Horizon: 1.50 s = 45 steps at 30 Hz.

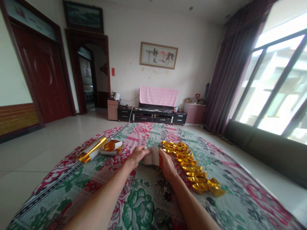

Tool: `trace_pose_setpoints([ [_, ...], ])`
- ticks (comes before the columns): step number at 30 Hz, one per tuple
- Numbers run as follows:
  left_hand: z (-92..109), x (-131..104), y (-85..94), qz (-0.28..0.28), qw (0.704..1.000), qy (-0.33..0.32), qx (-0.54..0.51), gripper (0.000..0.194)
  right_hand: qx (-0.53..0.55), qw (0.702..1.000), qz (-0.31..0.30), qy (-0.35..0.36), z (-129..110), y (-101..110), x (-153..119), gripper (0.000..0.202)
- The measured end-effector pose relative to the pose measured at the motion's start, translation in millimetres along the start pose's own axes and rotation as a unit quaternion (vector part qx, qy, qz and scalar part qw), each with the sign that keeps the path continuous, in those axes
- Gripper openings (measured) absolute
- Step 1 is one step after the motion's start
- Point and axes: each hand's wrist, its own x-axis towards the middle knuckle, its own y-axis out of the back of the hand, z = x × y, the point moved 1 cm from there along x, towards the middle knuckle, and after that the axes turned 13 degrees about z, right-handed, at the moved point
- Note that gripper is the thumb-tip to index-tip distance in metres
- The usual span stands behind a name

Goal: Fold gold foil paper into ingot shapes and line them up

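A small piece of folded paper (pixel 152 156), pale side showing, is held up between both hands over the patterned cloth. My left hand (pixel 138 156) pinches its left edge, thumb on top. On the opposite edge my right hand (pixel 167 163) grips it with closed fingers. Right beside my right hand, a row of folded shiny gold paper pieces (pixel 193 168) runs back to front along the cloth. Over to the left lie curled gold sheets (pixel 94 149) with white backs, next to another rolled gold sheet (pixel 112 146).
The floral cloth (pixel 139 204) covers a wide rounded surface under the hands. Beyond it stand a low black cabinet (pixel 153 118) and a pink cloth (pixel 158 95) draped over a screen. Dark curtains (pixel 223 70) hang at the right window.
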Motion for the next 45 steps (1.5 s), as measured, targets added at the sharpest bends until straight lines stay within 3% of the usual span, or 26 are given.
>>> trace_pose_setpoints([
  [5,-3,2,-0.2,0.009,1.000,0.002,0.000,0.023,0.033,0.998,-0.047,-0.039,-3,0,-2,0.038],
  [13,-5,2,-4.0,0.023,0.999,-0.019,0.038,0.030,0.033,0.999,-0.009,-0.038,-17,-4,-10,0.035],
  [21,-2,-1,-7.6,0.045,0.997,-0.017,0.054,0.023,0.005,1.000,0.005,0.005,-6,-6,-2,0.039],
  [30,-3,-1,-6.7,-0.018,1.000,0.008,0.003,0.023,0.022,0.999,0.013,0.028,-1,-5,0,0.035],
  [40,3,-4,-5.0,-0.047,0.998,0.045,-0.023,0.042,0.007,0.999,0.020,0.046,-4,-5,-1,0.029],
  [45,3,-4,-4.2,-0.067,0.998,0.018,-0.005,0.038,-0.010,0.996,0.035,0.083,-3,-3,2,0.024],
])
